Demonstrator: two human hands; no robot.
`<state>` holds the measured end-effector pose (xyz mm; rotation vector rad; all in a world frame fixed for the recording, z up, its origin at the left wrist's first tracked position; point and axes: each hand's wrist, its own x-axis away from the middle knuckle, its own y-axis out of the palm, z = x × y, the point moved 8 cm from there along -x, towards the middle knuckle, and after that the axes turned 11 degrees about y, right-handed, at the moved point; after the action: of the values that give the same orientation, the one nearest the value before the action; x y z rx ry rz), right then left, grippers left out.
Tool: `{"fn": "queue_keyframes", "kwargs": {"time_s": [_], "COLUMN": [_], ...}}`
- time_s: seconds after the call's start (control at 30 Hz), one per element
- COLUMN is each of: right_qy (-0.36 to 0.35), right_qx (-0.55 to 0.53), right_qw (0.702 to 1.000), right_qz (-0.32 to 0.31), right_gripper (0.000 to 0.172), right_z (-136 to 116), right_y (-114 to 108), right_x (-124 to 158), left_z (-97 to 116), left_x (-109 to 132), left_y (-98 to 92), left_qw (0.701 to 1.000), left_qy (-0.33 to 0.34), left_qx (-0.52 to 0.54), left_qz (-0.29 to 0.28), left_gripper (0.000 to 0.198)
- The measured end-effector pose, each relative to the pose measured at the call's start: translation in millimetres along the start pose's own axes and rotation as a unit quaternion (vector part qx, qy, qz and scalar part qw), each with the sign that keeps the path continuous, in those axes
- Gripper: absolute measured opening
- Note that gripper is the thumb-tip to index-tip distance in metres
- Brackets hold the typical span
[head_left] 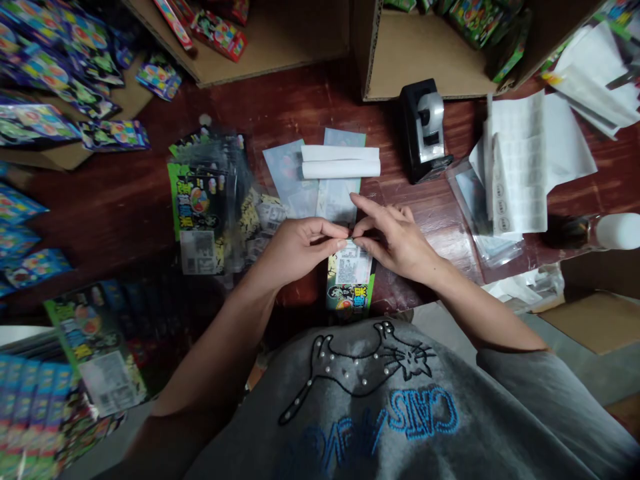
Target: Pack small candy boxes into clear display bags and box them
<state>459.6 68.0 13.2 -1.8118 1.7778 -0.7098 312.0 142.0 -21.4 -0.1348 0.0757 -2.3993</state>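
A flat printed packet in green and black, with a pale text panel, lies at the table's near edge in front of my body. My left hand pinches its upper edge between thumb and fingers. Right beside it, my right hand pinches the same edge, its index finger raised. The fingertips nearly meet, and they hide the exact edge. Just beyond my hands are pale translucent sheets and a rolled white paper strip.
Left of my hands lies a stack of similar packets. A black tape dispenser and white sticker sheets stand to the right, with a white-capped bottle beyond. Cardboard boxes line the back; colourful candy packs pile up at far left.
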Motion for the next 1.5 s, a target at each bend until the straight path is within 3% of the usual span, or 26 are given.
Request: {"fn": "queue_keyframes", "kwargs": {"time_s": [0.1, 0.17, 0.27, 0.33, 0.4, 0.47, 0.53, 0.6, 0.67, 0.77, 0.9, 1.07, 1.2, 1.33, 1.5], "right_qy": [-0.001, -0.003, 0.045, 0.093, 0.127, 0.140, 0.135, 0.115, 0.089, 0.062, 0.068, 0.071, 0.079, 0.093, 0.091], "right_qx": [-0.051, -0.112, -0.205, -0.246, -0.275, -0.296, -0.312, -0.321, -0.316, -0.284, -0.258, -0.295, -0.294, -0.285, -0.271], "right_qw": [0.998, 0.993, 0.973, 0.948, 0.931, 0.917, 0.906, 0.907, 0.924, 0.949, 0.957, 0.950, 0.948, 0.947, 0.957], "right_qz": [-0.028, -0.022, 0.096, 0.176, 0.205, 0.227, 0.253, 0.248, 0.198, 0.125, 0.111, 0.071, 0.093, 0.115, 0.054], "right_gripper": [0.076, 0.081, 0.084, 0.084, 0.088, 0.091, 0.088, 0.085, 0.092, 0.101, 0.094, 0.079, 0.067, 0.088, 0.091], "right_z": [7.1, 13.9, 36.6, 53.2, 62.4, 65.3, 65.1, 61.8, 54.9, 44.5, 44.3, 52.5, 52.3, 49.6, 44.0], "right_y": [4.9, -0.9, -23.8, -30.4, -23.8, -17.0, -17.2, -20.9, -21.2, -13.7, 3.7, 28.1, 28.6, 23.6, 22.3], "right_x": [6.5, 13.5, 31.4, 47.0, 56.3, 58.6, 56.8, 52.0, 45.6, 40.9, 44.9, 57.4, 59.3, 53.3, 49.6], "left_z": [-2.7, -6.2, -6.1, -6.6, -11.6, -18.5, -26.5, -33.7, -35.7, -22.8, -9.9, -25.9, -26.6, -22.5, -19.7], "left_x": [-0.2, -1.1, -0.6, 6.6, 15.6, 25.6, 36.4, 46.2, 51.7, 45.9, 35.2, 47.6, 48.1, 40.1, 36.3], "left_y": [6.3, -0.6, -37.7, -61.2, -65.6, -53.7, -31.9, -7.9, 8.7, 12.8, 15.5, 21.8, 19.1, 14.3, 13.6], "left_qw": [0.999, 0.999, 0.985, 0.951, 0.922, 0.920, 0.945, 0.977, 0.992, 0.990, 0.986, 0.997, 0.993, 0.985, 0.993], "left_qy": [-0.011, -0.025, -0.004, 0.034, 0.062, 0.073, 0.057, 0.021, 0.002, 0.044, 0.098, 0.040, 0.025, 0.032, 0.009], "left_qx": [0.037, 0.032, 0.039, 0.098, 0.162, 0.190, 0.172, 0.116, 0.058, 0.029, 0.018, 0.004, 0.004, 0.026, 0.005], "left_qz": [-0.006, 0.017, 0.168, 0.291, 0.345, 0.335, 0.272, 0.177, 0.109, 0.131, 0.136, 0.072, 0.117, 0.167, 0.120], "left_gripper": [0.028, 0.035, 0.041, 0.045, 0.054, 0.066, 0.072, 0.066, 0.050, 0.048, 0.067, 0.038, 0.021, 0.029, 0.026]}}
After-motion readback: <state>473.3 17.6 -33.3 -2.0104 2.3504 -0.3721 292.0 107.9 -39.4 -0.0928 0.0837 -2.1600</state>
